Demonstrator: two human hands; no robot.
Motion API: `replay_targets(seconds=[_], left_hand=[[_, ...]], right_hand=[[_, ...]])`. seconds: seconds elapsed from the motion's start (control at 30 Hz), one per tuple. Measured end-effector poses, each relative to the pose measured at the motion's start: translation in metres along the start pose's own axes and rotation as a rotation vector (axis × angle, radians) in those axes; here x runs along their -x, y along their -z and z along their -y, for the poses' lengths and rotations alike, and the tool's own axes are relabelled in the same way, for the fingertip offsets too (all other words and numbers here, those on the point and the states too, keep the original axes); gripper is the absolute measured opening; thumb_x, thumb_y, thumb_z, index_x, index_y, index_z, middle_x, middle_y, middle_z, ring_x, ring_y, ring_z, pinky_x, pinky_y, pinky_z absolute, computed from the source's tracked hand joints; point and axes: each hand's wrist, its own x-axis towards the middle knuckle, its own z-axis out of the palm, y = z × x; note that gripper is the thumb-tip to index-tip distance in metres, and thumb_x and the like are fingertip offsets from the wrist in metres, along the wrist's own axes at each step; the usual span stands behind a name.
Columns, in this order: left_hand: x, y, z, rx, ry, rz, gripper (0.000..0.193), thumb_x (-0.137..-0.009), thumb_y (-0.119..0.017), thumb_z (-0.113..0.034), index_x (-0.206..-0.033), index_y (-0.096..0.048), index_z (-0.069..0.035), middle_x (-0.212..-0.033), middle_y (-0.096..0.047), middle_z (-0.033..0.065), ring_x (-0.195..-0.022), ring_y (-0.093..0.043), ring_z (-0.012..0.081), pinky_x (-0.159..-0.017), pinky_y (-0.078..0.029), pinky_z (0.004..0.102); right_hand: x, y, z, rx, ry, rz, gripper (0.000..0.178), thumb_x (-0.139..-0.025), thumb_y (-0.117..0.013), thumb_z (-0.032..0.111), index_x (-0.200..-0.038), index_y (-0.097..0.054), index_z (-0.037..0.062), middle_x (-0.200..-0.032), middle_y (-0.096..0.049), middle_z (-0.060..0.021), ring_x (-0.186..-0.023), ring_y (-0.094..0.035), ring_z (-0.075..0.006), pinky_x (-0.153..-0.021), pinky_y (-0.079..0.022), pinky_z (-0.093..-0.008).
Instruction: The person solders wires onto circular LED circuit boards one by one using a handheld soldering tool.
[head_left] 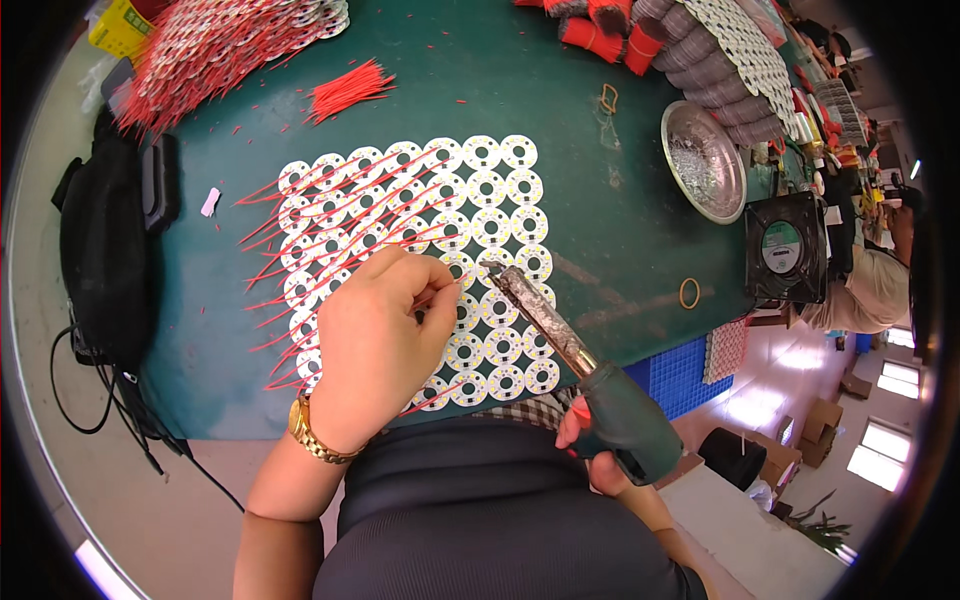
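A grid of round white LED boards [490, 229], each with a hole in its middle, lies on the green table in front of me. Thin red wires [290, 265] run across its left and middle columns, their loose ends sticking out to the left. Over the grid, my left hand [385, 330] is closed in a pinch on a thin red wire, mostly hidden by the fingers. My right hand [590, 450] grips the dark green handle of a soldering iron [545, 320]. The iron's tip points up and left, at a board just right of my left fingertips.
A bundle of red wires [350, 90] lies beyond the grid. Wired boards [225, 50] pile up at the far left. A metal bowl [703, 162] and a black fan [786, 248] stand on the right. A black bag [108, 250] and phone [160, 182] lie left.
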Motion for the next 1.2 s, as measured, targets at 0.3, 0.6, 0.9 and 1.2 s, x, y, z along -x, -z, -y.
replay_targets(seconds=[0.3, 0.6, 0.9, 1.2], left_hand=[[-0.002, -0.001, 0.001, -0.068, -0.012, 0.004, 0.008, -0.072, -0.073, -0.001, -0.073, -0.064, -0.003, -0.068, -0.058, 0.0032, -0.054, -0.055, 0.0107, -0.049, -0.042, 0.0241], [-0.007, 0.004, 0.005, -0.048, -0.036, 0.063, 0.005, -0.071, -0.07, 0.0, -0.073, -0.066, -0.001, -0.067, -0.059, 0.0041, -0.053, -0.053, 0.0097, -0.048, -0.041, 0.024], [-0.009, 0.004, 0.006, -0.005, -0.018, 0.048, 0.007, -0.067, -0.069, -0.003, -0.066, -0.063, -0.008, -0.062, -0.056, 0.0036, -0.057, -0.057, 0.0212, -0.05, -0.043, 0.0338], [-0.01, 0.005, 0.006, -0.035, -0.029, 0.063, 0.007, -0.067, -0.069, -0.004, -0.066, -0.063, -0.008, -0.062, -0.056, 0.0039, -0.057, -0.058, 0.0218, -0.052, -0.044, 0.0346]], right_hand=[[0.004, 0.005, -0.005, 0.038, -0.012, 0.06, 0.063, -0.089, -0.06, 0.055, -0.124, -0.048, 0.0043, -0.092, -0.054, -0.0077, -0.078, -0.056, -0.0176, -0.063, -0.046, -0.0296], [-0.002, -0.001, 0.012, -0.007, -0.066, -0.022, 0.056, -0.086, -0.066, 0.047, -0.116, -0.05, 0.0019, -0.091, -0.057, -0.0102, -0.08, -0.057, -0.0173, -0.063, -0.047, -0.028], [-0.011, -0.002, 0.025, -0.006, -0.14, -0.025, 0.053, -0.085, -0.067, 0.046, -0.108, -0.053, 0.0009, -0.09, -0.058, -0.0077, -0.081, -0.056, -0.0137, -0.066, -0.045, -0.0258], [-0.011, 0.01, 0.014, 0.543, 0.147, 0.033, 0.04, -0.083, -0.065, 0.032, -0.096, -0.059, -0.0058, -0.079, -0.059, -0.0094, -0.066, -0.057, -0.0177, -0.059, -0.046, -0.0287]])
